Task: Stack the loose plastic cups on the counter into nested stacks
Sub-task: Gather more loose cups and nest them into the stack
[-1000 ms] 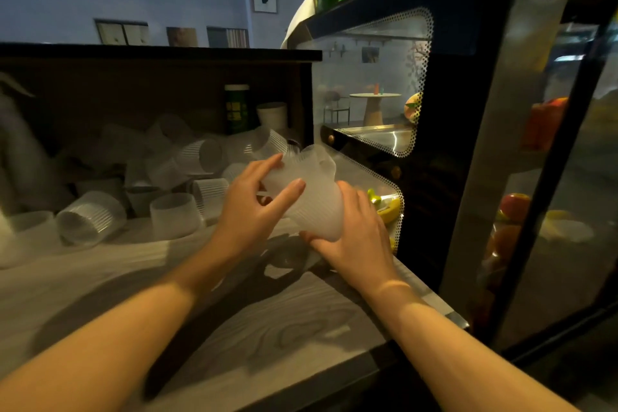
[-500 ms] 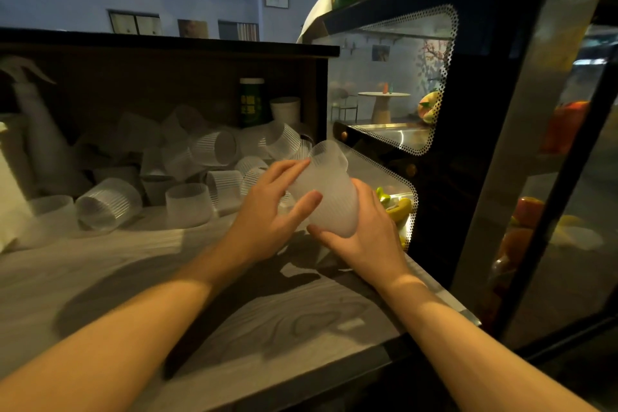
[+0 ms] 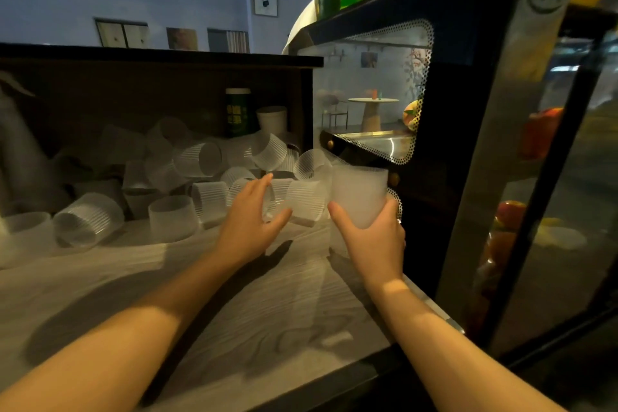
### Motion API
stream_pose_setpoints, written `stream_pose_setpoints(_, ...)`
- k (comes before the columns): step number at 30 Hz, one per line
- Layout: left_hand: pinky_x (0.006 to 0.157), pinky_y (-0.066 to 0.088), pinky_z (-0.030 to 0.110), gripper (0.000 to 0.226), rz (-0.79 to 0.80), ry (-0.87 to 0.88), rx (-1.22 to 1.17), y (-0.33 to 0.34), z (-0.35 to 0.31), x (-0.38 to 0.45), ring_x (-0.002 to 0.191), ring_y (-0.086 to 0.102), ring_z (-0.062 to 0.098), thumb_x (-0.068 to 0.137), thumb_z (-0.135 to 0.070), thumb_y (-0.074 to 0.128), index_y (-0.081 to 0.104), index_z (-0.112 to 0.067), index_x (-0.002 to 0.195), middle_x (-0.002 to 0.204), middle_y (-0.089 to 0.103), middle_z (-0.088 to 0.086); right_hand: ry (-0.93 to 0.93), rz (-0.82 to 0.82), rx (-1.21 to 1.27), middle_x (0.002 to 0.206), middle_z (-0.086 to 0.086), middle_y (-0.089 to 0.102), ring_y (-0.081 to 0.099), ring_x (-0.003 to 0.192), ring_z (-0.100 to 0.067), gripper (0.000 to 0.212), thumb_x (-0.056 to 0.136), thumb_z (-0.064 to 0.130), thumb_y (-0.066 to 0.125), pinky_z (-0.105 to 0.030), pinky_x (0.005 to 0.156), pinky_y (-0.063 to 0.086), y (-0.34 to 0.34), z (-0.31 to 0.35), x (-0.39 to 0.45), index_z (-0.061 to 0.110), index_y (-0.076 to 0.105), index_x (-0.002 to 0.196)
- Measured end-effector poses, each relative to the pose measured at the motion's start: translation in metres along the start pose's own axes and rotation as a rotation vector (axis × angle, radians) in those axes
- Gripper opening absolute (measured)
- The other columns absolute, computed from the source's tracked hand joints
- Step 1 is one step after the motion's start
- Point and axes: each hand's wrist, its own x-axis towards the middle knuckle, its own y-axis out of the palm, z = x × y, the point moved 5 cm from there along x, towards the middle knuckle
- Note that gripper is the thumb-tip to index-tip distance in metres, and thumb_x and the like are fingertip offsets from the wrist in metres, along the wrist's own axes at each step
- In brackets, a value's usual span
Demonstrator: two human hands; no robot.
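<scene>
My right hand (image 3: pixel 371 237) grips the bottom of a frosted plastic cup stack (image 3: pixel 357 192), held upright above the counter's right side. My left hand (image 3: pixel 249 214) is spread with straight fingers, holding nothing, reaching over a ribbed cup (image 3: pixel 306 201) that lies on its side. Behind it a heap of loose translucent ribbed cups (image 3: pixel 200 160) fills the back of the grey wood-grain counter (image 3: pixel 200 294). Some cups stand upside down (image 3: pixel 172 217), others lie tipped over (image 3: pixel 88 221).
A glass display case (image 3: pixel 374 94) with a black frame rises at the right, close to my right hand. A dark back wall and shelf (image 3: pixel 160 58) bound the counter. A green can (image 3: pixel 237 115) and a white cup (image 3: pixel 272 119) stand behind the heap.
My left hand let go of the stack and moved left toward the loose cups. My right hand tilted the stack upright and shifted it right, toward the case.
</scene>
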Motion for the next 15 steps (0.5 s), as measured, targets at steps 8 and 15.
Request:
stream_pose_setpoints(8,0.111,0.032,0.049,0.085,0.082,0.043,0.295,0.040,-0.023,0.027,0.145,0.019,0.028,0.085,-0.059,0.062,0.021,-0.032,0.154,0.163,0.014,-0.001,0.034,-0.002,0.021,0.113,0.005,0.050,0.054,0.105,-0.017,0.070,0.073,0.060,0.074,-0.039,0.087,0.054,0.001,-0.002,0.002,0.027,0.039,0.123)
stream_pose_setpoints(15,0.097,0.044,0.043,0.066,0.044,0.077,0.458,0.035,-0.005,0.028,0.129,0.038,0.027,0.084,-0.050,0.066,0.041,-0.027,0.141,0.147,0.041,-0.002,0.052,-0.008,-0.001,0.119,0.000,0.053,0.055,0.109,-0.022,0.078,0.069,0.064,0.074,-0.047,0.091,0.052,0.002,-0.005,0.004,0.023,0.041,0.127)
